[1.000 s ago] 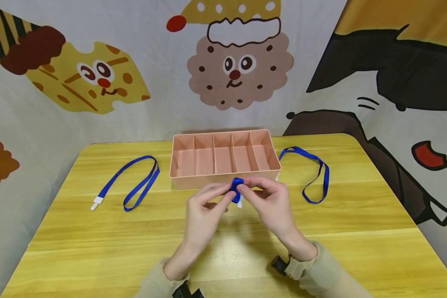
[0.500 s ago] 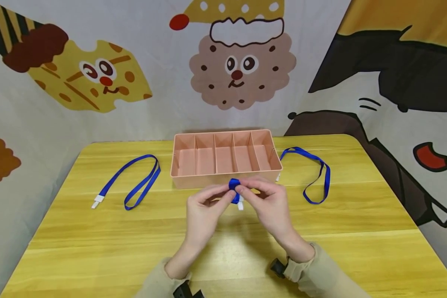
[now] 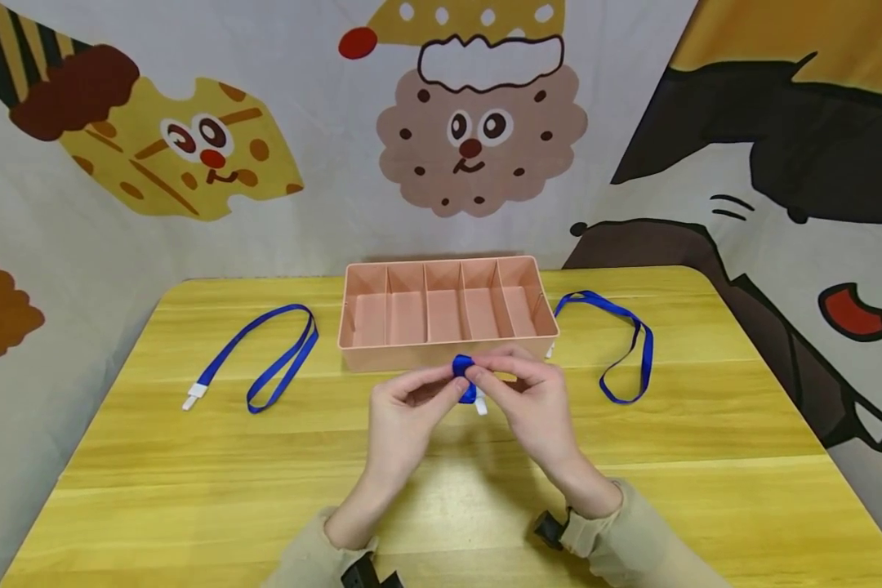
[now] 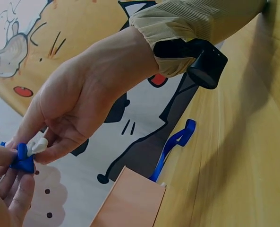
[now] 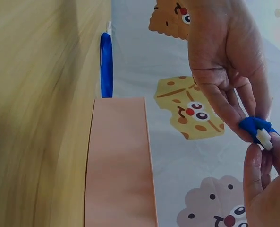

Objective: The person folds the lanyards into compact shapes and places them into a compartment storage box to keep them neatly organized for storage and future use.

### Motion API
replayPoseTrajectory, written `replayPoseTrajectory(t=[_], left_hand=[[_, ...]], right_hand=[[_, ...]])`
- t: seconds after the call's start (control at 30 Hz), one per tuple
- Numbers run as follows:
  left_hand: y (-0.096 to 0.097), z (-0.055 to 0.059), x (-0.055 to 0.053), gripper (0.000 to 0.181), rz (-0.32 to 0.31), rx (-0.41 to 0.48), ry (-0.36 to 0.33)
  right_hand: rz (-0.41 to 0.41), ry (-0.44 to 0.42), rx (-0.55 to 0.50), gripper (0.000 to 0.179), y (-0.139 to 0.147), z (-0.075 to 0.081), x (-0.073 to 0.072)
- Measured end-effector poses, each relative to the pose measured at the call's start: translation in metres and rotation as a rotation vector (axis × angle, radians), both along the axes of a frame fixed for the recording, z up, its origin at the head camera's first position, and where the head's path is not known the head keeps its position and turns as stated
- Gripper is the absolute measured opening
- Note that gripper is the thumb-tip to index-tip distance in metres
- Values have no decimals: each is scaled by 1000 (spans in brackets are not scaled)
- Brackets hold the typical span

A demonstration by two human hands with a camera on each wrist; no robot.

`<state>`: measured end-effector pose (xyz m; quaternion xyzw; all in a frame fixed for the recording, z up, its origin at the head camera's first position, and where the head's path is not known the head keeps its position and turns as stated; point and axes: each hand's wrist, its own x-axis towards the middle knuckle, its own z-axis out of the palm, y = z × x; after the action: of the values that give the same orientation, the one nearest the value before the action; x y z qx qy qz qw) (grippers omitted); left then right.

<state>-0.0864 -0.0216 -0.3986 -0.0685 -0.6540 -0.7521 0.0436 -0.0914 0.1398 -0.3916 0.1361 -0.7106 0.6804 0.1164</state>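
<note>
A blue lanyard (image 3: pixel 462 364), bunched into a small folded bundle, is held up in front of the pink box. My left hand (image 3: pixel 403 425) pinches the bundle between thumb and fingers from the left. From the other side my right hand (image 3: pixel 532 408) pinches it too, the fingertips of both hands meeting at the ribbon. A white clip (image 5: pixel 264 138) sticks out of the bundle in the right wrist view. Part of the ribbon is hidden behind the fingers.
The pink box (image 3: pixel 382 359), divided into several bare compartments, stands at the back of the wooden table (image 3: pixel 191 490). One blue lanyard (image 3: pixel 224 351) with a white clip lies left of it, and a second blue lanyard (image 3: pixel 648 359) lies on the right, partly behind the box.
The ribbon bundle has been turned and gathered smaller between the fingertips, and the white clip now points down to the right. Both hands stay in nearly the same place.
</note>
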Motion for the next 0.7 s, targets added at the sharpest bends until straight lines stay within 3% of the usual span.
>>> replayPoseTrajectory(t=[0.37, 0.7], left_hand=[[-3, 1, -4, 20, 64, 2, -34], [-3, 5, -1, 20, 31, 28, -22]], right_hand=[[163, -24, -4, 24, 9, 4, -2], [123, -58, -45, 24, 7, 3, -1]])
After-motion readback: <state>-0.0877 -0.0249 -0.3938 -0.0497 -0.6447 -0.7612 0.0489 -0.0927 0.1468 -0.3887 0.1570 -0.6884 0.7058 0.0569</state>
